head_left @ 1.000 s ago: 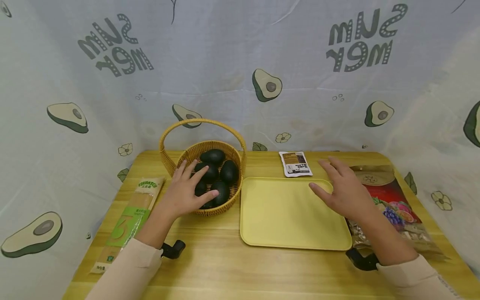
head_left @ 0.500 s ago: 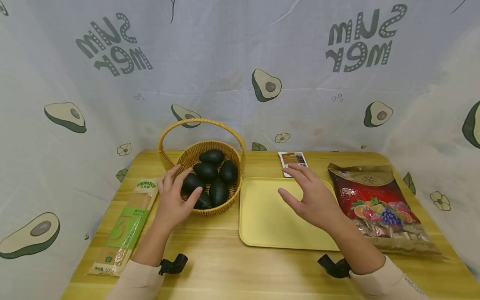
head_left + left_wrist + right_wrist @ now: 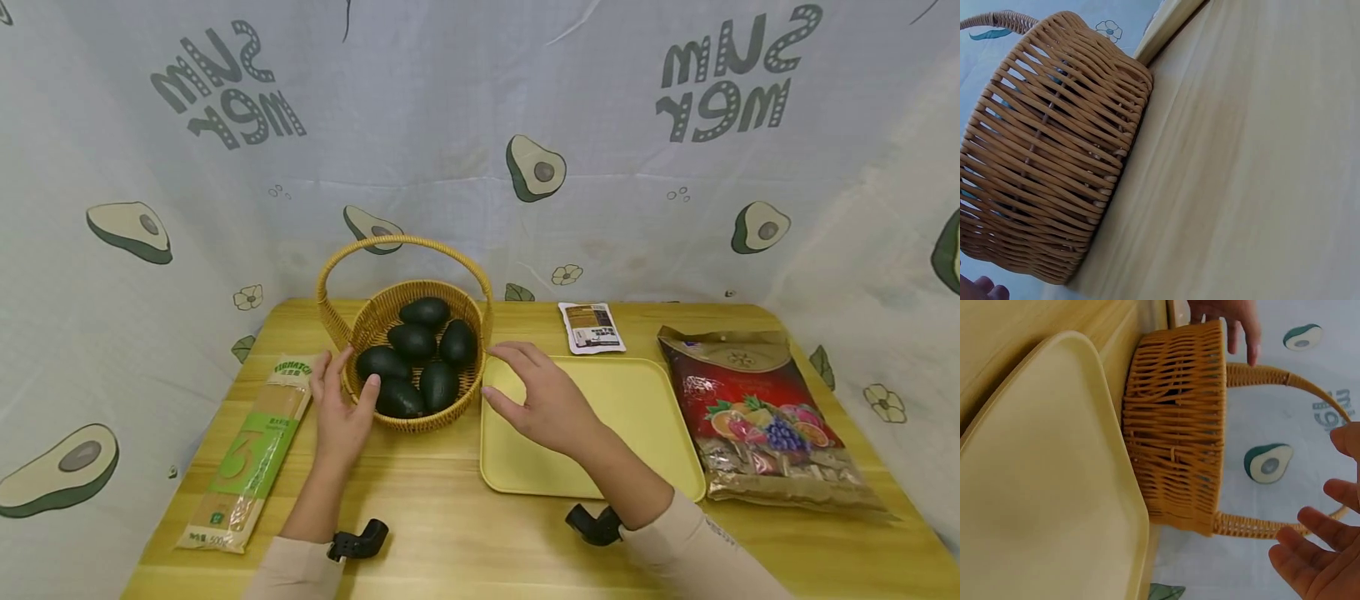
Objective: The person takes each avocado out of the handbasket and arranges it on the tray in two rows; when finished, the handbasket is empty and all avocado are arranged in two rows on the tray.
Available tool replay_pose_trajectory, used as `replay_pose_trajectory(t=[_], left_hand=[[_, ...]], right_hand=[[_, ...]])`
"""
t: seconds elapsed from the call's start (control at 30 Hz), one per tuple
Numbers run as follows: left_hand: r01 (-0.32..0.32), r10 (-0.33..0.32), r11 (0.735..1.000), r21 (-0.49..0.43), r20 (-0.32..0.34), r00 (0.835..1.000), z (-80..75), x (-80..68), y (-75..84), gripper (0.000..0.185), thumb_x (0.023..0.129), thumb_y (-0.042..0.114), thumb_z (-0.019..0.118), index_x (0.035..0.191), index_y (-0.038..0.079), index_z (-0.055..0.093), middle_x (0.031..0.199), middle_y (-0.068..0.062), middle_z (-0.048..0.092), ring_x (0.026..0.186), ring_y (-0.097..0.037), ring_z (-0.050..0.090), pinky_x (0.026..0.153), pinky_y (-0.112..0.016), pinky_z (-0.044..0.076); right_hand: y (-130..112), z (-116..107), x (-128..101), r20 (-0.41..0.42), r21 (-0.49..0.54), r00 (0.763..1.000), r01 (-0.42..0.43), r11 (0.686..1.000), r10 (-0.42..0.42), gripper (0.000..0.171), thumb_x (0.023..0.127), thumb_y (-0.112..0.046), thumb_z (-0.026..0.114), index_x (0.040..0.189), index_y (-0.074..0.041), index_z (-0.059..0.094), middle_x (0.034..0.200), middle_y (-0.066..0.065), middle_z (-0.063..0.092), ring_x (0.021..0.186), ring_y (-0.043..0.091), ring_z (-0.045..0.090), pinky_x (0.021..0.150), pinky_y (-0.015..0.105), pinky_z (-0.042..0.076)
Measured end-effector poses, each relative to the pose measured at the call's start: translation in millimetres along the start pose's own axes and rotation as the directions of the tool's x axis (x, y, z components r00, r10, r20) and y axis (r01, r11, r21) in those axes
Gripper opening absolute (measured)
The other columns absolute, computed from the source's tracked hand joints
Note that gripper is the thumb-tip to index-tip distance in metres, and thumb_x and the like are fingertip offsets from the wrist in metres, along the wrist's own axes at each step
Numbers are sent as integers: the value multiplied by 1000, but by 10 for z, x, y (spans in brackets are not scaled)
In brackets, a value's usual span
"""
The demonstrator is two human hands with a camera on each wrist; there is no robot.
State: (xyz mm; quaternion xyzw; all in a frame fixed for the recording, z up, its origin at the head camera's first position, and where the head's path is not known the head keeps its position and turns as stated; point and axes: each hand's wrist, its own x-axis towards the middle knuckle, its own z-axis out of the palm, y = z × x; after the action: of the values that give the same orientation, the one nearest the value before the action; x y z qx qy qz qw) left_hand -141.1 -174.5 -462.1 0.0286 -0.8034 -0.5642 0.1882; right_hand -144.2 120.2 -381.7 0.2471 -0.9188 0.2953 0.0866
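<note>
Wicker basket, left of the tray on the bench, pens the avocados, while the left hand and right hand, relaxed and empty, flank it, apparently spaced to its width.

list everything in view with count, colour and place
Wooden table: 1, tan, foreground
Avocado-print cloth: count unclear, white, behind table
Arched-handle wicker basket: 1, golden, table's left half
Oval avocados: 6 visible, dark green, in basket
Flat rectangular tray: 1, yellow, right of basket
Long flat pasta packet: 1, beige-green, left of basket
Small flat packet: 1, white-brown, behind tray
Large fruit-print bag: 1, red-gold, right of tray
Curved wrist mounts: 2, black, at wrists
Long sleeves: 2, cream, forearms
Left hand: 1, bare, by basket's left side
Right hand: 1, bare, above tray's left edge
</note>
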Motion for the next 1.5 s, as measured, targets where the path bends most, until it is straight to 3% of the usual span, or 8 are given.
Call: replay_pose_trajectory(t=[0.3,0.47,0.63,0.93,1.3,1.5], left_hand=[[113,-115,984,-135,-6,993,72,52,-116,51,106,24,55,152,5,43,170,-15,20,158,-34,13,123,-63,17],[132,-150,960,-246,-57,987,163,111,-160,48,106,23,52,149,2,45,165,-13,33,158,-28,18,127,-54,14],[145,-183,938,-315,-93,979,211,136,-177,44,107,22,50,147,4,47,160,-9,38,155,-23,22,126,-49,18],[123,-176,927,-355,-119,977,236,104,-244,40,107,17,49,144,3,50,158,-10,41,152,-22,27,123,-48,21],[117,-169,931,-347,-122,978,274,45,-296,39,107,16,48,145,4,50,156,-9,42,151,-19,28,118,-36,26],[117,-166,934,-338,-119,979,282,42,-307,39,108,18,47,145,5,49,156,-8,42,150,-19,30,114,-29,29]], right_hand=[[-146,307,266,108,78,994,-12,997,4,56,95,-38,72,144,-15,56,142,7,59,128,27,61,105,48,51],[-200,448,423,151,107,988,-18,994,1,57,95,-37,73,145,-16,55,144,7,58,130,27,59,107,48,50],[-260,526,594,204,61,979,-9,998,-4,54,96,-36,72,143,-14,57,142,10,59,128,28,60,106,46,50],[-274,722,790,288,-82,955,-43,996,64,58,93,-43,73,141,-15,60,139,13,62,119,30,66,101,46,54],[-272,853,844,350,-112,931,-71,991,106,55,95,-37,71,144,-17,58,143,12,59,119,32,65,101,48,53],[-264,868,842,356,-92,931,-54,994,84,52,93,-30,71,142,-17,60,142,13,59,119,31,65,101,47,53]])
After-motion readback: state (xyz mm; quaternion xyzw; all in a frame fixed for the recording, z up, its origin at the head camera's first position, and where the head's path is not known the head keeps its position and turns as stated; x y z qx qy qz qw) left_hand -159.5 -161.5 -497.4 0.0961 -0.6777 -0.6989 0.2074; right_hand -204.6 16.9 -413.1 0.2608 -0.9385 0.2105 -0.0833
